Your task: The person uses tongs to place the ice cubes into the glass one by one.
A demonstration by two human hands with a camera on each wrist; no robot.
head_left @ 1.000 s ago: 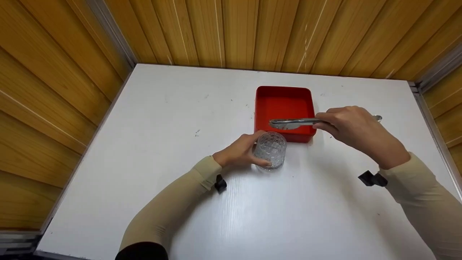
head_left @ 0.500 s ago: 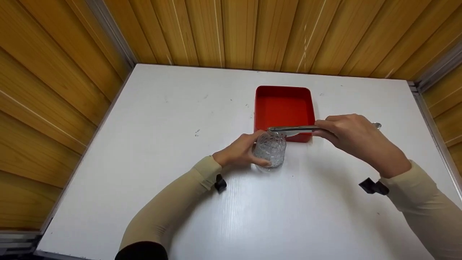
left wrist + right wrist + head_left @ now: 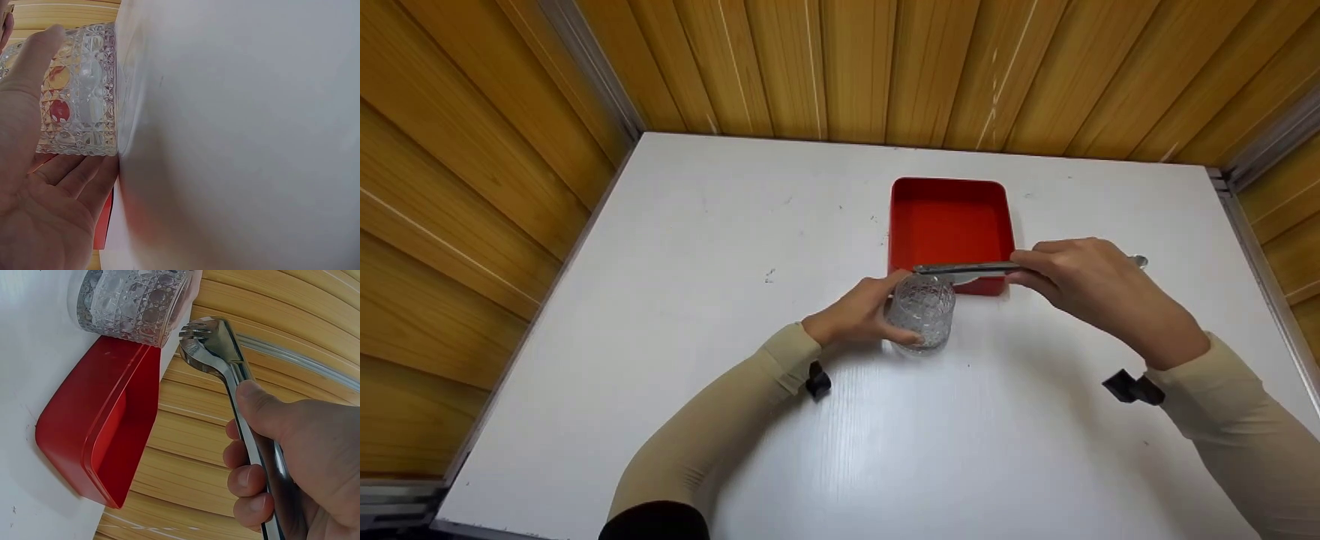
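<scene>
A clear cut-glass tumbler (image 3: 926,315) stands upright on the white table at the tray's near side. My left hand (image 3: 859,313) grips it from the left; the thumb (image 3: 34,62) lies across the faceted side and the other fingers (image 3: 93,183) are round behind. Metal serving tongs (image 3: 967,268) are held level in my right hand (image 3: 1084,289), thumb on top and fingers curled under. In the right wrist view, the tongs (image 3: 239,394) show a fork tip and a spoon tip close together, with nothing visible between them. Their tips hover at the glass's far rim.
A square red tray (image 3: 894,225) with raised walls sits just behind the glass, its inside plain red. The white table (image 3: 720,225) bears small dark marks and meets wood-panelled walls (image 3: 855,67) at the back and sides.
My right hand has brought the tongs toward me and slightly left, from over the red tray to the glass's rim. My left hand and the glass have stayed put.
</scene>
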